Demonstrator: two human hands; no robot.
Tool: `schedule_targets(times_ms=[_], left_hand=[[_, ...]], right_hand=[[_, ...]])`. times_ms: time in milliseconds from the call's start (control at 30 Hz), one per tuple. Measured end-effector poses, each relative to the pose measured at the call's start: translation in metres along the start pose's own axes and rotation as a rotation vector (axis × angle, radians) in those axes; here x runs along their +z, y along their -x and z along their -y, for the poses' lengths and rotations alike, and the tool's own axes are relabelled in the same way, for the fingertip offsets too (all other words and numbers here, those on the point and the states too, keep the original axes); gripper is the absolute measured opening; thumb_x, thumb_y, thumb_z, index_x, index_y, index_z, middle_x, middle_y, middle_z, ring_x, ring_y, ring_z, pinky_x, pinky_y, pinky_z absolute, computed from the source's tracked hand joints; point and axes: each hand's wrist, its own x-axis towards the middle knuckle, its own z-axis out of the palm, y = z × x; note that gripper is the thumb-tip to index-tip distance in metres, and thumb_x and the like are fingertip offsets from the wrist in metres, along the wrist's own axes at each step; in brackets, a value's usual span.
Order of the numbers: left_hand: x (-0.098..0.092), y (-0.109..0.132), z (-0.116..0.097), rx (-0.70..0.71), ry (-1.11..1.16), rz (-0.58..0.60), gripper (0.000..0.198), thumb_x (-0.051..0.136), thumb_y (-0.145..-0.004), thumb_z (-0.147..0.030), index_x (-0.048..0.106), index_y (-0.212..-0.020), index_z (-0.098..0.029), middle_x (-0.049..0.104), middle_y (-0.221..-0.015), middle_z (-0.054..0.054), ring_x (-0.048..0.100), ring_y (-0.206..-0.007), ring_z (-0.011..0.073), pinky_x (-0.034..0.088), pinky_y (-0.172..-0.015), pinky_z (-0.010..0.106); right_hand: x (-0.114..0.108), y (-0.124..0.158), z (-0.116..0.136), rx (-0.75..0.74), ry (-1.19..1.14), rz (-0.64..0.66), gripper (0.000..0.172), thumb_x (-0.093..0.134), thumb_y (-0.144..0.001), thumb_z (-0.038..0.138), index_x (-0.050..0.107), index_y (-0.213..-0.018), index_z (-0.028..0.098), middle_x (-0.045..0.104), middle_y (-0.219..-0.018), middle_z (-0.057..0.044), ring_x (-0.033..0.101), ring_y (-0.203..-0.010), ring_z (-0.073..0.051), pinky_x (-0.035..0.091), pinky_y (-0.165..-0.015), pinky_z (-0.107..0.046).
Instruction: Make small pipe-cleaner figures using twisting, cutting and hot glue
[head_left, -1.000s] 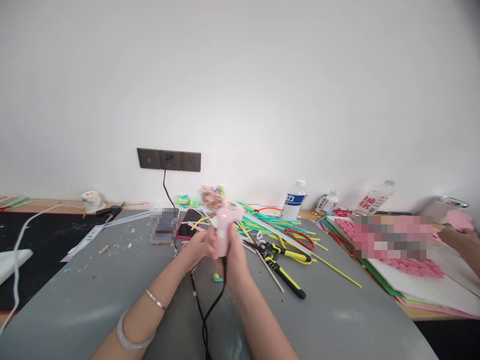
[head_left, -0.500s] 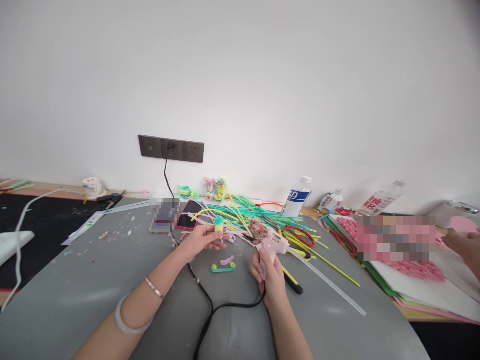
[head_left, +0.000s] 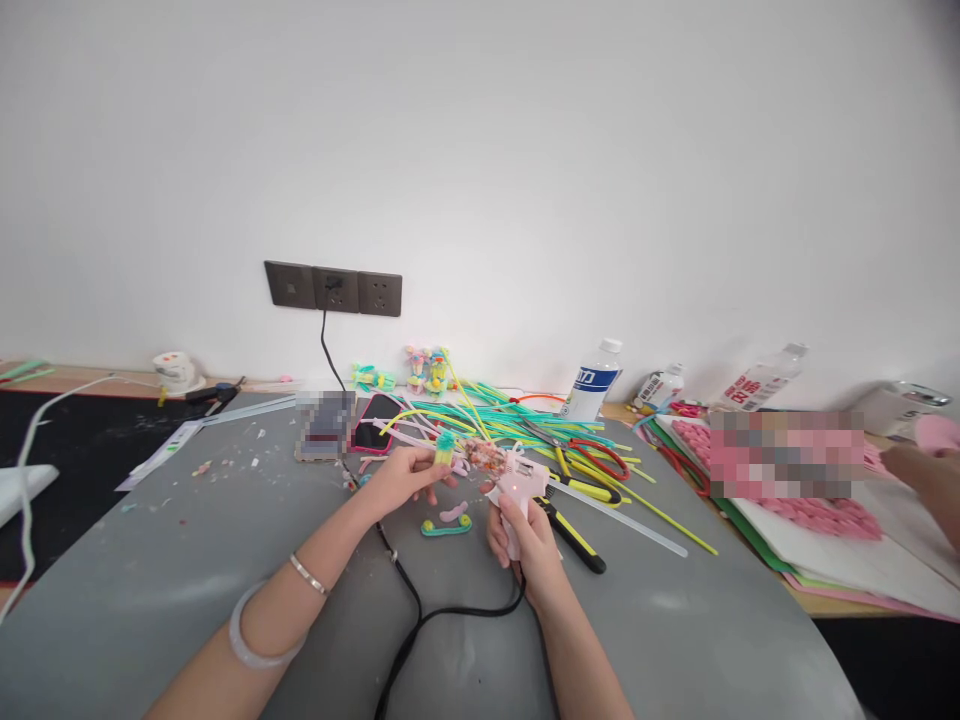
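Between the fingertips of my left hand (head_left: 411, 478) is a small yellow and teal pipe-cleaner piece (head_left: 445, 449), held upright. My right hand (head_left: 523, 535) is wrapped round the handle of a pink hot glue gun (head_left: 522, 476), its crusted nozzle end close to the small piece. A long clear glue stick (head_left: 622, 518) sticks out of the gun's back. On the mat below the hands lie a teal pipe-cleaner strip with curled yellow ends (head_left: 446, 531) and a short lilac piece (head_left: 454, 513).
Behind the hands spreads a pile of pipe cleaners (head_left: 502, 405) with red-handled scissors (head_left: 600, 458) and yellow-black pliers (head_left: 574, 535). A black cord (head_left: 465, 609) crosses the grey mat. Phones (head_left: 375, 424), a bottle (head_left: 592, 380) and finished figures (head_left: 427, 370) stand behind. Another person's hand (head_left: 922, 480) is at right.
My right hand has brought the glue gun left, so its nozzle is now close to the piece in my left hand. The small piece has shifted slightly to the right.
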Motion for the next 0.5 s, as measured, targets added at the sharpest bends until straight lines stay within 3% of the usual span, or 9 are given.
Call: schedule_targets(times_ms=[267,500], left_hand=[[0.0022,0.0038,-0.0031,0.046,-0.055,0.087,0.030,0.068,-0.083,-0.045,0.075,-0.086,-0.016,0.078,-0.087,0.008,0.052,-0.043,0.0101,0.039,-0.051,0.024],[0.0011,0.0014,0.0009,0.046,-0.083,0.081,0.034,0.065,-0.085,-0.046,0.072,-0.092,-0.014,0.078,-0.089,0.009,0.049,-0.044,0.0084,0.038,-0.050,0.023]], right_hand=[[0.0009,-0.0001,-0.0011,-0.011,0.034,0.026,0.048,0.065,-0.085,0.058,0.061,-0.099,0.013,0.042,-0.048,0.010,0.034,-0.032,-0.004,0.021,-0.036,-0.020],[-0.0002,0.0003,-0.0013,-0.010,0.053,0.038,0.048,0.064,-0.085,0.059,0.061,-0.099,0.013,0.041,-0.048,0.010,0.033,-0.032,-0.004,0.021,-0.036,-0.020]])
